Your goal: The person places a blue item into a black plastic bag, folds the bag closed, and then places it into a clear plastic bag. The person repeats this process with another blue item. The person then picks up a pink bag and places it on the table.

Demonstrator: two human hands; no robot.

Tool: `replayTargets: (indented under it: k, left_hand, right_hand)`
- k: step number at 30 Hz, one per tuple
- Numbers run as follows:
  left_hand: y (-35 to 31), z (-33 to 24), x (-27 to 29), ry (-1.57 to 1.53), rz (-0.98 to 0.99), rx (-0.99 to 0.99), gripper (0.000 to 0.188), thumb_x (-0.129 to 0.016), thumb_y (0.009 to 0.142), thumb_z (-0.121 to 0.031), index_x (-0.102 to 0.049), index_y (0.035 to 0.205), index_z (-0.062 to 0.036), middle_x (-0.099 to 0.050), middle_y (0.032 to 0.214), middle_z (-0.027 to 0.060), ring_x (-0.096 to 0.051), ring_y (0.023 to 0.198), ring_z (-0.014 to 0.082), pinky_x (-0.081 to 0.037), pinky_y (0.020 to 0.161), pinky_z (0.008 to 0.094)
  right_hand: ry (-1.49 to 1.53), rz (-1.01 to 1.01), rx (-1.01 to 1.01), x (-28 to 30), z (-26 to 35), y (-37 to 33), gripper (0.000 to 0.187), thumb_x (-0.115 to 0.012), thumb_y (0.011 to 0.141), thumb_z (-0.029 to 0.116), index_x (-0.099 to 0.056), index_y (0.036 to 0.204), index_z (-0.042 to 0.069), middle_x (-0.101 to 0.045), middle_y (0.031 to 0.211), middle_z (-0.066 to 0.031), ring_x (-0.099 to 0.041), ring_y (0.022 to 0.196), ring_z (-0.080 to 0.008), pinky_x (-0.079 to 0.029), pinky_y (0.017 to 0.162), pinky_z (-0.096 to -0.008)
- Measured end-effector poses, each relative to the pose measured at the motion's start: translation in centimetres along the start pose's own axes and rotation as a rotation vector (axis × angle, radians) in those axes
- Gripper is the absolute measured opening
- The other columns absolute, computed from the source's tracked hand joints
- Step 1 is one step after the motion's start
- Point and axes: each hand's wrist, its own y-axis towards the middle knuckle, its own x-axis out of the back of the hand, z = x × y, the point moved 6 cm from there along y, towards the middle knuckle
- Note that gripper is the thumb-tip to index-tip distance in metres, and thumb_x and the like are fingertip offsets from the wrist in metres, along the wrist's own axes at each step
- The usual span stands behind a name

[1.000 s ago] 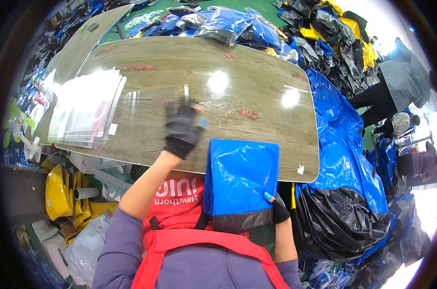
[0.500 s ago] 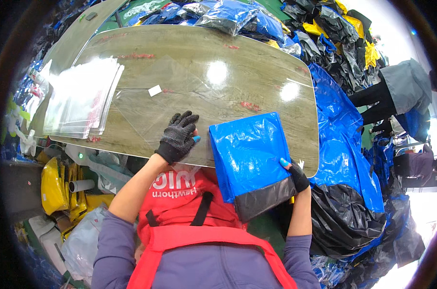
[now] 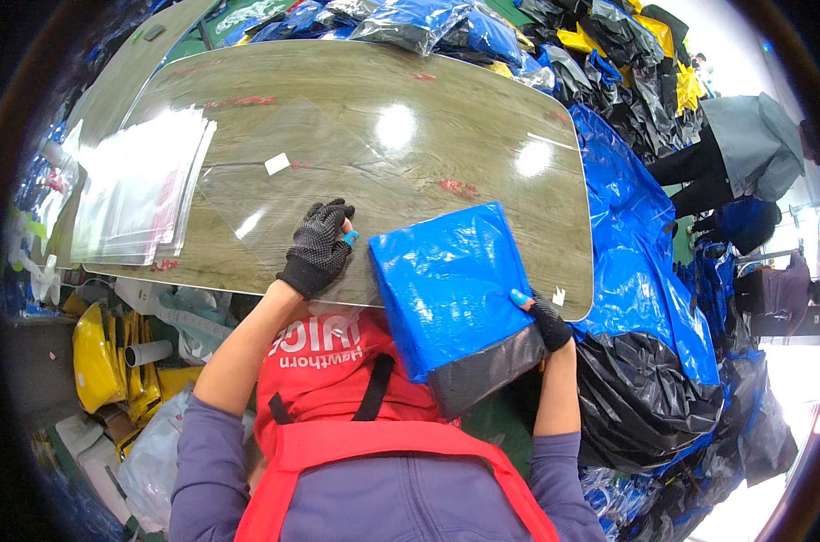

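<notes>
My right hand (image 3: 547, 323), in a black glove with bare fingertips, grips a folded blue and black plastic sheet (image 3: 450, 271) by its right edge. Its thumb, wrapped in blue tape, presses on the top face; the other fingers are hidden beneath. The sheet is tilted over the table's near edge, its black band toward me. A clear plastic bag (image 3: 247, 194) lies flat on the table, its outline faint. My left hand (image 3: 318, 246), gloved in dotted black, is on the bag's near part, fingers bent and thumb drawn in, closed on the film.
The wood-patterned table (image 3: 482, 108) has a white paper slip (image 3: 277, 163) on it. A stack of clear bags (image 3: 134, 190) lies at its left. Blue and black sheeting (image 3: 622, 235) hangs along the right side. Packed bundles (image 3: 419, 23) are heaped behind; yellow folded pieces (image 3: 103, 357) sit lower left.
The folded sheet and my right hand have shifted slightly left in view. My left hand's outstretched fingers have bent and drawn closer together. The whole view has shifted a little.
</notes>
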Motion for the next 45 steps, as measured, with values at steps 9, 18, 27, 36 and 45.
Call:
replayTargets:
  k: [9,18,27,36,45]
  left_hand:
    - [-0.9,-0.3,-1.0,0.195,-0.006,-0.103,0.021,-0.062,0.081,-0.018,-0.059,0.097,-0.0051,-0.054,0.128,0.0145,-0.041,0.129,0.0342,-0.022,0.11,0.0514]
    - [0.5,-3.9,2.8,-0.271,0.139,-0.095,0.016,-0.058,0.086,-0.015,-0.056,0.097,-0.0032,-0.062,0.102,0.0147,-0.058,0.092,0.0321,-0.046,0.082,0.0397]
    - [-2.6,-6.3,4.6,0.053,0.141,-0.221,0.012,-0.058,0.081,-0.006,-0.053,0.092,-0.0036,-0.061,0.1,0.0161,-0.057,0.094,0.0366,-0.045,0.085,0.0409]
    - [-4.5,-6.9,4.5,0.219,0.153,-0.23,0.027,-0.06,0.084,-0.014,-0.057,0.11,-0.0072,-0.058,0.123,0.0179,-0.047,0.122,0.038,-0.026,0.11,0.0499]
    - [-5.9,2.3,4.2,-0.571,-0.209,0.569,0.056,-0.063,0.089,-0.024,-0.037,0.134,-0.001,-0.057,0.118,0.0144,-0.056,0.103,0.0201,-0.046,0.088,0.031]
  right_hand:
    - [0.203,-0.005,-0.124,2.5,-2.2,-0.2,0.066,-0.068,0.083,0.034,-0.044,0.133,-0.001,-0.058,0.122,-0.0153,-0.061,0.101,-0.0248,-0.05,0.087,-0.0349]
    - [0.211,0.267,-0.082,-13.3,-1.0,-0.8,0.073,-0.075,0.078,0.023,-0.038,0.136,0.0,-0.058,0.118,-0.0107,-0.056,0.103,-0.0201,-0.044,0.096,-0.0353]
    - [-0.038,0.166,0.102,-10.6,1.2,8.2,0.054,-0.058,0.087,0.052,-0.064,0.098,0.0,-0.064,0.086,-0.0067,-0.059,0.078,-0.0136,-0.049,0.072,-0.028]
    - [0.237,0.048,0.194,-10.7,1.4,4.1,0.032,-0.061,0.09,0.033,-0.063,0.096,0.002,-0.061,0.079,-0.0015,-0.055,0.075,-0.0098,-0.047,0.067,-0.0258]
    - [-0.092,-0.416,0.424,-11.2,-1.6,3.2,0.028,-0.074,0.082,0.027,-0.062,0.088,0.002,-0.063,0.075,-0.005,-0.058,0.069,-0.0097,-0.048,0.064,-0.0252]
